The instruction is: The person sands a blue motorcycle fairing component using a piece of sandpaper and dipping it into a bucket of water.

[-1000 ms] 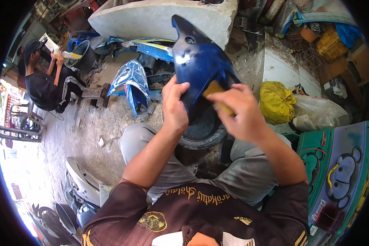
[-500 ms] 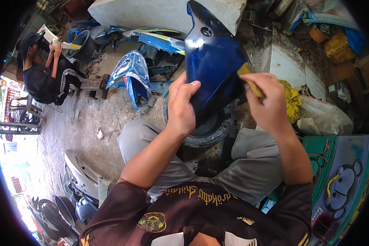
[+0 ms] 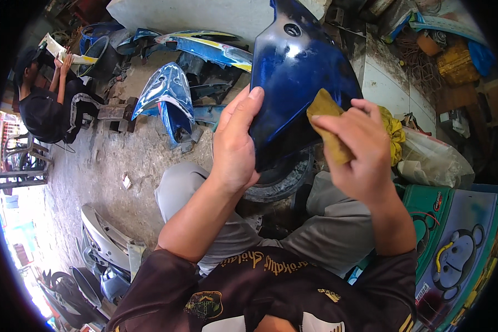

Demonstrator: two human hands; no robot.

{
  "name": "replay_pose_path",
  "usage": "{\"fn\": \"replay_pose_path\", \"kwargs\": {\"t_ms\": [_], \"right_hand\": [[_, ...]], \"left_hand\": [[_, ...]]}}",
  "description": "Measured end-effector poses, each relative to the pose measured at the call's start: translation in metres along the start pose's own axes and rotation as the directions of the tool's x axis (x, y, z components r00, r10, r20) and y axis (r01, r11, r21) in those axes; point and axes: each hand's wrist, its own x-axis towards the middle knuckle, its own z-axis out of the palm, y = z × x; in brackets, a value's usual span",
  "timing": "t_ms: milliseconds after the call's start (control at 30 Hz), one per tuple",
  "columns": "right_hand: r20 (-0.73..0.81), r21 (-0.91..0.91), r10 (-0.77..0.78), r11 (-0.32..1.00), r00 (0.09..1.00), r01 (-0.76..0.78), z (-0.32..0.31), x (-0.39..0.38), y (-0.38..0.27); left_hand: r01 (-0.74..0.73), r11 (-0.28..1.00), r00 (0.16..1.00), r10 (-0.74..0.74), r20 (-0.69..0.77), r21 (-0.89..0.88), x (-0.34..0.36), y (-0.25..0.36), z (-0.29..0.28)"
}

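A glossy dark-blue motorcycle body panel (image 3: 299, 72), with a round hole near its top, is held up in front of me. My left hand (image 3: 237, 133) grips its left edge, thumb on the front face and fingers behind, partly hidden. In my right hand (image 3: 362, 146) is a bent piece of yellow-brown sandpaper (image 3: 327, 119), pinched between thumb and fingers over the panel's lower right face. Whether the sandpaper touches the surface I cannot tell. Under the panel, between my knees, a round dark basin (image 3: 279, 191) shows in part.
Scuffed blue-and-white panels (image 3: 166, 94) lie on the concrete floor to the left. Farther left a person (image 3: 50, 99) sits holding a pale panel. A white block (image 3: 205, 16) stands behind. On the right are a yellow bag (image 3: 393, 135) and a green case (image 3: 426, 205).
The blue panel has shifted right and looks larger, with my left hand still on its edge. My right hand has moved slightly down, and more of the sandpaper's face shows.
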Motion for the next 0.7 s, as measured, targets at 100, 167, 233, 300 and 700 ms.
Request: {"fn": "replay_pose_path", "kwargs": {"t_ms": [100,167,233,300,700], "right_hand": [[-0.071,-0.002,0.028,1.0,0.997,-0.028,0.005,0.002,0.015],[-0.124,-0.005,0.052,0.999,0.991,-0.053,0.005,0.004,0.014],[0.009,-0.005,-0.022,1.0,1.0,0.022,0.009,0.001,-0.009],[0.089,-0.014,-0.022,1.0,0.996,0.023,0.009,0.001,-0.013],[-0.004,-0.041,0.002,0.999,1.0,-0.002,0.003,-0.002,0.013]], "left_hand": [[-0.093,0.983,0.991,0.107,-0.078,0.158,-0.001,-0.003,0.011],[-0.11,0.975,0.989,0.126,-0.073,0.195,0.0,-0.004,0.01],[-0.124,0.964,0.987,0.144,-0.069,0.235,0.0,-0.004,0.007],[-0.143,0.945,0.985,0.165,-0.051,0.293,0.0,-0.005,0.004],[-0.161,0.951,0.987,0.158,0.033,0.263,-0.006,-0.006,0.007]]}}
